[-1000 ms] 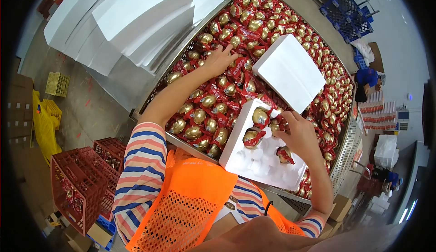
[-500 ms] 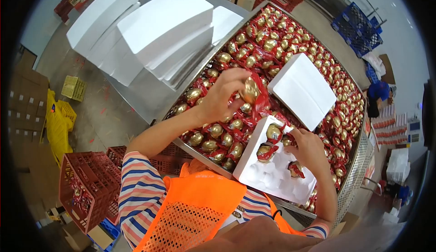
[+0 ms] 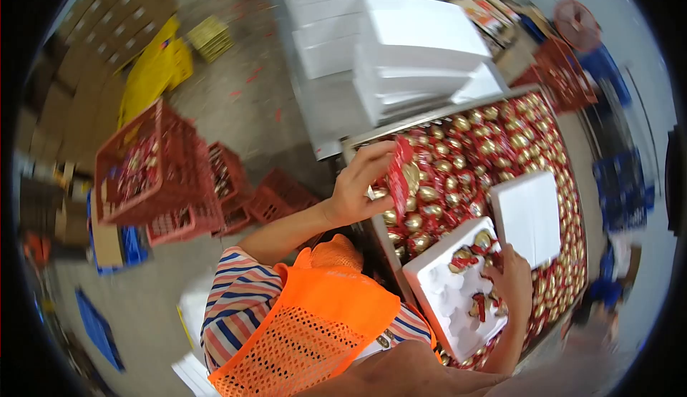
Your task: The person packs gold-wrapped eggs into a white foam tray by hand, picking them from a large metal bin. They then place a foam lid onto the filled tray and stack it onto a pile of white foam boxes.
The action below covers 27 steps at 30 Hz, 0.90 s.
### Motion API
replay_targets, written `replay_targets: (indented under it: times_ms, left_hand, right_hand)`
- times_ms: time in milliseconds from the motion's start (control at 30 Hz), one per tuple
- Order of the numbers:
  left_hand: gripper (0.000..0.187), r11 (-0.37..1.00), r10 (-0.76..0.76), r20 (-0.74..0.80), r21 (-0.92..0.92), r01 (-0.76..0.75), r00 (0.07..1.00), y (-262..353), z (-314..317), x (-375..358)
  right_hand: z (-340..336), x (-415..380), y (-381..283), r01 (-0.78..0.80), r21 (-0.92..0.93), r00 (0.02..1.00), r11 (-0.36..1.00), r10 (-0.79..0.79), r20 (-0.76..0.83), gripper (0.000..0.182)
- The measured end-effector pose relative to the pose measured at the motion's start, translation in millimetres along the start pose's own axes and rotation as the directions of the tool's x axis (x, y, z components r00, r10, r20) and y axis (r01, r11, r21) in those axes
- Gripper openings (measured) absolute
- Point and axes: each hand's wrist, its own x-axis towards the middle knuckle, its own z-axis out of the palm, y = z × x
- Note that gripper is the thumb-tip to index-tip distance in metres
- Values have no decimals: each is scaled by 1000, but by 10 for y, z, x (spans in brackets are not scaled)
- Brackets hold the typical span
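Observation:
My left hand holds a gold egg in a red wrapper lifted above the metal bin, which is filled with several more wrapped eggs. My right hand rests on the white foam tray at the bin's near edge, fingers by a wrapped egg in one of its pockets. A few wrapped eggs sit in the tray's far pockets. A white foam lid lies on the eggs beside the tray.
Stacks of white foam boxes stand beyond the bin. Red plastic crates sit on the floor to the left, with a yellow crate and cardboard boxes further off. The picture is motion-blurred.
My head has turned left, swinging the view. My left hand picked a wrapped egg from the pile and raised it. The right hand stays at the foam tray.

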Motion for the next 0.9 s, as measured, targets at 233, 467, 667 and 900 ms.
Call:
replay_targets:
  times_ms: [233,467,667,900]
  left_hand:
    - [29,346,-936,-269,-827,444,227,-41,-742,-1569]
    - [41,424,-855,-428,-902,79,-292,-29,-1907,-3943]
    - [32,748,-661,-742,-663,-26,-109,185,-2914,-3754]
    - [31,590,2,-967,206,780,254,-157,-4785,-2740]
  right_hand:
    - [73,74,202,140,-5,989,990,-140,48,30]
    - [50,98,168,125,71,988,990,-131,78,27]
    - [35,138,241,120,12,985,993,-120,126,28]
    - [-22,70,80,107,36,983,994,-111,143,28]
